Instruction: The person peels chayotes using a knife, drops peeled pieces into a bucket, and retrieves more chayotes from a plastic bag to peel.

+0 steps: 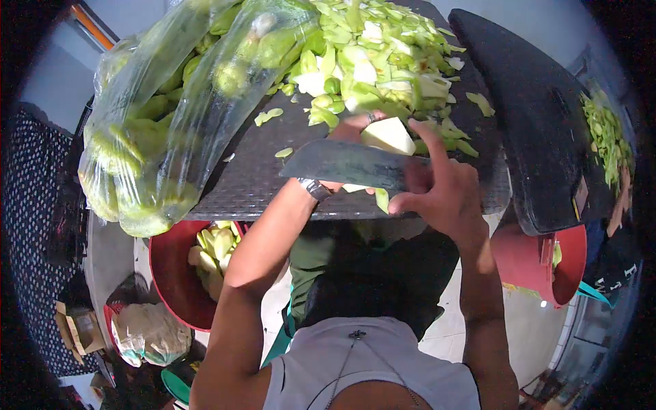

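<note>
My left hand, a watch on its wrist, is closed round a peeled, whitish-green fruit above the table's near edge. The blade partly hides its fingers. In my right hand is a broad-bladed knife, its blade pointing left across the near side of the fruit. The right index finger reaches up beside the fruit, and the thumb is low near a hanging strip of peel. Just beyond both hands lies a large heap of green peelings.
A clear plastic bag of green fruit hangs over the table's left edge. Below stand a red tub with peeled pieces and another red tub at right. A dark board-like surface flanks the table's right side.
</note>
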`<action>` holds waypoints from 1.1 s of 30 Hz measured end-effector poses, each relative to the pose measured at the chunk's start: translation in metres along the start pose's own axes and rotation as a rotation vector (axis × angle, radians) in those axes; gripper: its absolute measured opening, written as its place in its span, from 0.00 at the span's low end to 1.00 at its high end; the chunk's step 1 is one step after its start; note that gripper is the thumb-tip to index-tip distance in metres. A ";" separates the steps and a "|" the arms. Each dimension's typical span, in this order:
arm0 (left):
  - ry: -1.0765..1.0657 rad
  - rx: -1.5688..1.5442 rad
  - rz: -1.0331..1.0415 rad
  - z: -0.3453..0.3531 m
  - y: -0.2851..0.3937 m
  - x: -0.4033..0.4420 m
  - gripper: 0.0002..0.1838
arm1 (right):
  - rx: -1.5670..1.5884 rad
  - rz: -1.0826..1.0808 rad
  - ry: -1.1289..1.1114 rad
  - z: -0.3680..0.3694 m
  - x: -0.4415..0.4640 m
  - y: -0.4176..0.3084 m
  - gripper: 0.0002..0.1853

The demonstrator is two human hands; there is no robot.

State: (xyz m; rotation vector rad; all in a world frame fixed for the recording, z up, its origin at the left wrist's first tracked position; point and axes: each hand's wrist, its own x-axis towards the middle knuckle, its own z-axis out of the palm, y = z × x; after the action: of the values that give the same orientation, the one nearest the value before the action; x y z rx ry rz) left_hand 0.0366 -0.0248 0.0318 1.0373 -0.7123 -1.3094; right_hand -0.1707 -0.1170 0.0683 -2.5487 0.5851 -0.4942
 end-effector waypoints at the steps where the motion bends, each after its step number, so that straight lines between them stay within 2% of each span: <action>1: 0.000 -0.160 -0.122 0.001 0.006 -0.002 0.23 | 0.003 -0.037 0.012 0.005 0.000 0.004 0.63; 2: 0.061 -0.108 -0.126 0.005 0.005 0.000 0.24 | 0.005 -0.073 0.026 0.007 0.001 0.006 0.62; 4: -0.006 -0.115 -0.110 -0.002 0.002 0.005 0.23 | 0.011 -0.061 -0.015 0.001 0.003 0.000 0.61; 5: -0.135 -0.173 -0.090 -0.017 -0.005 0.012 0.26 | 0.014 -0.053 -0.034 0.000 0.003 -0.003 0.60; 8: -0.344 -0.267 -0.153 -0.034 -0.021 0.023 0.24 | 0.021 -0.083 -0.020 -0.001 0.006 -0.002 0.56; 10: -0.397 0.070 0.078 -0.027 -0.015 0.019 0.25 | -0.033 -0.127 0.041 0.003 0.013 0.006 0.53; 11: -0.398 0.426 0.349 -0.023 -0.014 0.015 0.23 | -0.059 -0.149 0.072 0.005 0.017 0.010 0.52; 14: -0.410 0.436 0.196 -0.022 0.000 0.010 0.26 | 0.101 -0.122 -0.048 0.001 0.024 0.010 0.47; 15: -0.370 0.245 0.022 -0.025 0.003 0.013 0.27 | 0.081 -0.116 -0.063 -0.001 0.024 0.008 0.46; 18: -0.368 0.523 0.161 -0.025 0.008 0.014 0.30 | 0.033 -0.125 -0.078 -0.003 0.028 0.006 0.43; 20: -0.377 1.375 0.713 -0.021 0.013 0.015 0.28 | 0.019 -0.142 -0.054 0.003 0.035 0.016 0.43; 21: -0.376 1.051 0.508 -0.007 0.022 0.009 0.27 | 0.027 -0.037 -0.046 0.002 0.042 0.016 0.41; 22: -0.304 0.797 0.189 0.007 0.023 -0.001 0.21 | 0.037 0.070 -0.038 0.000 0.052 0.015 0.39; 24: -0.214 1.010 0.234 0.012 0.021 -0.001 0.21 | 0.090 0.212 -0.015 0.002 0.070 0.024 0.34; 26: -0.061 0.699 0.161 0.007 0.020 0.007 0.17 | 0.181 0.269 0.016 0.016 0.086 0.056 0.30; 27: 0.030 0.473 0.100 0.004 0.024 0.009 0.15 | 0.112 0.093 0.062 0.022 0.091 0.076 0.29; 28: 0.063 0.466 0.115 -0.007 0.030 0.017 0.15 | 0.033 -0.078 0.119 0.026 0.096 0.088 0.28; 30: 0.314 0.134 0.317 -0.017 0.030 0.034 0.19 | 0.096 0.073 0.113 0.025 0.101 0.092 0.28; 32: 0.165 -0.410 0.583 -0.029 0.035 0.039 0.24 | 0.318 0.350 0.081 0.007 0.103 0.057 0.28; 33: 0.117 -0.688 0.466 -0.018 0.044 0.019 0.33 | 0.470 0.519 0.053 -0.001 0.101 0.040 0.28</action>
State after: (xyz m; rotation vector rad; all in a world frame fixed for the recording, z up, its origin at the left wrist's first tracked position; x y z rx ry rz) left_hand 0.0748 -0.0422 0.0616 0.3529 -0.3350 -0.9605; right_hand -0.0984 -0.1982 0.0720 -1.8554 0.9807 -0.4456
